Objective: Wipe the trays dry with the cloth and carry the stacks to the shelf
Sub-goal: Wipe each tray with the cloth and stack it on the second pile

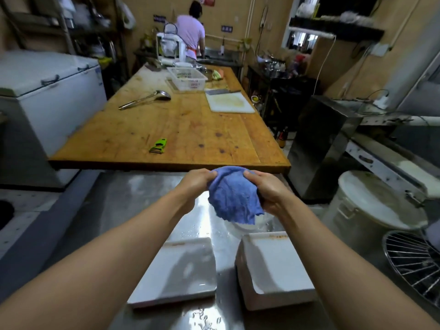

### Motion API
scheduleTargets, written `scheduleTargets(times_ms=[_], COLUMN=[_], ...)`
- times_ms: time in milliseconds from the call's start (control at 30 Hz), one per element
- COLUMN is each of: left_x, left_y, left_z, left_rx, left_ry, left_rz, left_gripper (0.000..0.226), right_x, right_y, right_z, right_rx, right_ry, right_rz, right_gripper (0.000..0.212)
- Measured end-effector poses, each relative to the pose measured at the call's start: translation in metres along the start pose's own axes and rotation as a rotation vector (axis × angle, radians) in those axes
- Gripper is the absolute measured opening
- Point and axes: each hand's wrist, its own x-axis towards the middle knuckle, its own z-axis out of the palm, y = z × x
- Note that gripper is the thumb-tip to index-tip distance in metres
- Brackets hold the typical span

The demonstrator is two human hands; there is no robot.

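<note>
- Both hands are held out over the steel worktop, gripping one bunched blue cloth between them.
- The left hand has its fingers curled shut on the cloth's left edge; the right hand has its fingers wrapped around the right side, thumb on top.
- The cloth hangs in the air, clear of the worktop, its loose lower corner drooping toward the trays.
- Two pale stacks of trays sit on the worktop nearer the body than the hands: the left stack lies under the left forearm, the right stack stands taller, under the right forearm.
- The right stack's far edge lies almost directly below the cloth, so it looks the nearer target, and the right hand is closer to it.
- Water drops shine on the steel between the stacks, so wiping appears barely begun.
- The next move probably means drawing the cloth back and down onto a top tray.
- No shelf for the stacks can be singled out with certainty.
</note>
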Motion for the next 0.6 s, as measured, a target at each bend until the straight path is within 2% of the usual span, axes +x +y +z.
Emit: scheduleTargets(times_ms=[100, 200, 300, 400, 433, 533, 600], left_x=[-0.018, -0.035, -0.051, -0.067, -0.072, -0.083, -0.088], left_y=[-0.002, -0.012, -0.028, -0.045, -0.050, -0.062, -0.069], left_z=[-0.012, -0.017, -0.019, -0.020, -0.021, -0.026, -0.034], left_rx=[-0.074, -0.164, -0.187, -0.163, -0.152, -0.102, -0.026], left_ry=[0.053, 0.112, 0.148, 0.128, 0.112, 0.049, 0.065], left_rz=[-0.084, -0.128, -0.149, -0.176, -0.188, -0.230, -0.250], left_gripper=[0.032, 0.027, 0.025, 0.021, 0.021, 0.021, 0.017], right_x=[-0.005, -0.011, -0.017, -0.025, -0.027, -0.030, -0.032], right_y=[0.011, 0.028, 0.046, 0.062, 0.068, 0.087, 0.098], right_z=[0.013, 0.029, 0.046, 0.060, 0.064, 0.074, 0.076], right_rx=[-0.156, -0.222, -0.274, -0.264, -0.278, -0.348, -0.460], right_ry=[0.138, 0.166, 0.071, -0.121, -0.134, -0.028, 0.045], right_rz=[-0.031, -0.037, -0.052, 0.028, 0.019, -0.025, -0.066], right_gripper=[0.025, 0.037, 0.038, 0.028, 0.026, 0.023, 0.022])
